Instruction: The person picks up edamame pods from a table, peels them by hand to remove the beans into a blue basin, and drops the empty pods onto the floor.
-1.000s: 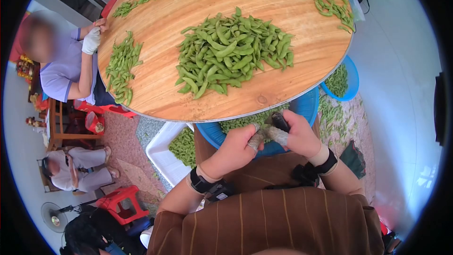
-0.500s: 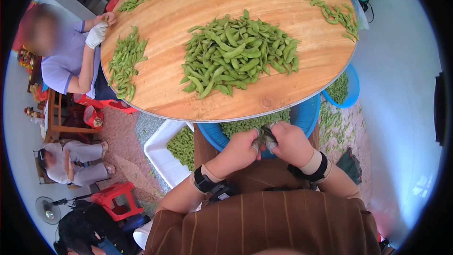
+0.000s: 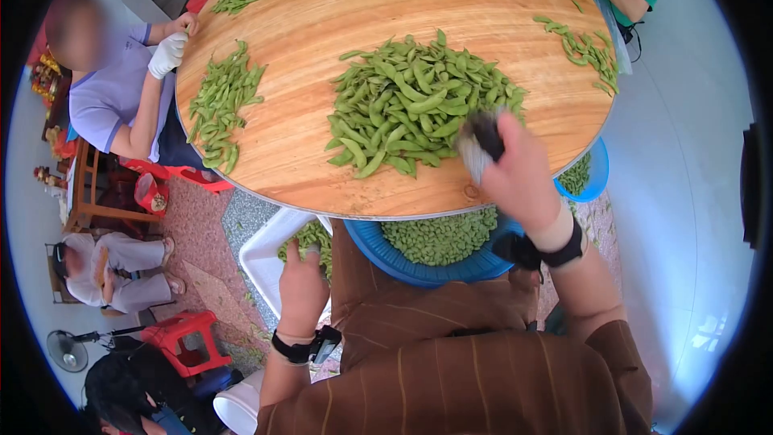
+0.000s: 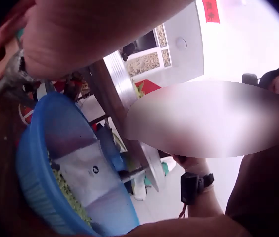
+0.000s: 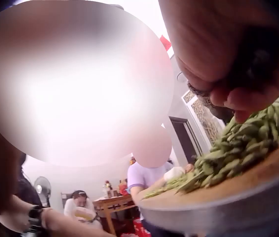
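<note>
My right hand (image 3: 523, 177) reaches over the near right side of a heap of green soybean pods (image 3: 419, 101) on the round wooden table. Its fingers curl round a small black object (image 5: 258, 54), mostly hidden in the palm; greyish wrapping covers a finger. My left hand (image 3: 304, 294) is over the white box (image 3: 259, 262), fingers pointing down at the green pods (image 3: 316, 235) in it. Those fingers look loosely extended, with grey wrapping on the thumb (image 4: 18, 69) in the left wrist view. Between the hands, a blue basin (image 3: 378, 254) holds small green beans (image 3: 443, 240).
The table's metal-edged rim (image 3: 322, 212) overhangs the basin. Smaller rows of pods (image 3: 221, 101) lie along its edges. A person in a lilac shirt (image 3: 109, 105) sits at the left. Another blue basin (image 3: 597, 173) stands at the right, a red stool (image 3: 181, 338) lower left.
My hands were together over the blue basin and have parted. The left has moved left to the white box, the right forward and up to the pod heap, still gripping the black object.
</note>
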Tool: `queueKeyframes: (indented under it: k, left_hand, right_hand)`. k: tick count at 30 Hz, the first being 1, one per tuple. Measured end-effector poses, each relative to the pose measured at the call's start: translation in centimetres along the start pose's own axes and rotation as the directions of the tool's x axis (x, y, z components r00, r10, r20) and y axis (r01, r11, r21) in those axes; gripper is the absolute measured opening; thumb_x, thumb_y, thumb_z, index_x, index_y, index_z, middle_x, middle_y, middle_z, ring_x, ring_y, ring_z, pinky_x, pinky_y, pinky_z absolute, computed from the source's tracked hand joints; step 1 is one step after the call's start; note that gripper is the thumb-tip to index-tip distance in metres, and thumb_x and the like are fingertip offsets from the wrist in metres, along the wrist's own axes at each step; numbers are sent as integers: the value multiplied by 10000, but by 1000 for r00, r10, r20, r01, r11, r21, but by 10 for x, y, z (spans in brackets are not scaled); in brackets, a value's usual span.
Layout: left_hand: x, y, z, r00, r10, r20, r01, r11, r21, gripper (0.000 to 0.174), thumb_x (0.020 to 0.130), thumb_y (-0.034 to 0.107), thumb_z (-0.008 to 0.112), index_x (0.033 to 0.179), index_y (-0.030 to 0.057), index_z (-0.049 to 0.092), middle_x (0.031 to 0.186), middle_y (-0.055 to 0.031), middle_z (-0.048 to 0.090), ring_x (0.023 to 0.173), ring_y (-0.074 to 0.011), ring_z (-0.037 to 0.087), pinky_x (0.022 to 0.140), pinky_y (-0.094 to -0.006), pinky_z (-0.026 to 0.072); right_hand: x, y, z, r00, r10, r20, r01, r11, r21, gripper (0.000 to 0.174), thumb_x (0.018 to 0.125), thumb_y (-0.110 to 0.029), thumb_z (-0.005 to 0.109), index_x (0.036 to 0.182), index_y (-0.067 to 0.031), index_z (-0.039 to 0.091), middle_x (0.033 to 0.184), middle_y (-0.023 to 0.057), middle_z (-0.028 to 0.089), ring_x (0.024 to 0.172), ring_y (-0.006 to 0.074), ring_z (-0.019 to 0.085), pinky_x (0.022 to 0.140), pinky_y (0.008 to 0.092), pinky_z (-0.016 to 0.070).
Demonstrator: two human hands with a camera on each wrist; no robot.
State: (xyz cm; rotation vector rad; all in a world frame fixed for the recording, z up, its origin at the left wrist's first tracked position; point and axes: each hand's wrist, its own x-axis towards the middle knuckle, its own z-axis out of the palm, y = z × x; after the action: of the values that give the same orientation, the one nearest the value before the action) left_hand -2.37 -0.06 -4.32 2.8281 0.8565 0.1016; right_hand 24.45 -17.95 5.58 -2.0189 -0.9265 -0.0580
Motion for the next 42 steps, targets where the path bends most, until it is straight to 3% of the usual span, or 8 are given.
queueKeyframes:
  k: [6, 7, 9, 16, 22, 25, 35, 42]
  left_hand:
    - [16, 17, -30, 978, 85, 190, 45, 805, -592, 291, 747, 15, 589, 1036, 7, 624, 915, -209, 631, 831, -382, 605, 714, -385, 496]
    - [25, 34, -45, 975, 208, 73, -117, 770, -627, 276, 807, -6, 542, 1072, -30, 616, 834, -109, 618, 697, -172, 598, 630, -294, 478]
    - [38, 60, -55, 966, 240, 100, -80, 642, -762, 250, 852, 32, 532, 1082, -24, 614, 855, -85, 630, 695, -150, 596, 621, -273, 474]
    - [80, 125, -65, 787, 313, 531, 610, -269, -746, 208, 959, 191, 504, 1007, 14, 602, 841, -28, 646, 653, -107, 600, 532, -221, 433]
    - [77, 139, -48, 817, 273, 508, 556, -136, -820, 180, 954, 210, 526, 1007, 41, 560, 840, -31, 635, 617, -98, 574, 523, -210, 410]
    - [74, 142, -58, 806, 264, 531, 548, 9, -837, 141, 924, 83, 491, 1037, 23, 550, 810, -22, 613, 617, -89, 545, 538, -214, 412]
    - [62, 140, -41, 879, 346, 329, 275, 196, -941, 273, 847, -41, 438, 1070, 12, 588, 784, -12, 591, 640, -76, 520, 580, -220, 428]
    - [57, 136, -29, 856, 476, -201, -499, 662, -559, 250, 823, -32, 519, 1052, 15, 607, 729, 10, 566, 638, -86, 534, 569, -241, 443]
  right_hand:
    - [53, 8, 23, 978, 206, -44, -205, 979, 21, 325, 770, -215, 711, 854, 19, 502, 745, 227, 590, 708, 406, 580, 628, 437, 453]
    - [52, 11, 25, 976, 213, -30, -209, 972, 107, 307, 771, -206, 710, 864, 10, 512, 753, 212, 599, 707, 390, 589, 625, 425, 459]
    - [45, 6, 24, 976, 218, -9, -212, 959, 188, 290, 773, -198, 708, 873, 1, 522, 761, 196, 608, 706, 373, 598, 622, 413, 465]
    - [-33, -8, -5, 872, -457, 173, 486, 848, -211, 218, 752, -105, 692, 956, -66, 623, 811, 107, 635, 684, 298, 623, 590, 364, 496]
    - [-64, -8, -12, 882, -435, 183, 417, 900, 127, 238, 785, -38, 627, 1019, -12, 594, 871, 165, 643, 763, 328, 653, 606, 364, 511]
    - [-72, -2, -13, 959, 86, 270, -150, 962, 228, 399, 858, -53, 558, 1240, 4, 457, 938, 215, 634, 862, 402, 637, 698, 387, 512]
    - [-69, -6, -22, 858, 120, 500, -300, 906, 297, 424, 831, -53, 545, 1245, -14, 463, 931, 232, 614, 900, 417, 610, 740, 391, 498]
    - [-78, 7, -18, 870, 101, 482, -296, 889, 349, 318, 869, -71, 521, 1186, -49, 499, 848, 161, 620, 721, 324, 638, 626, 350, 505]
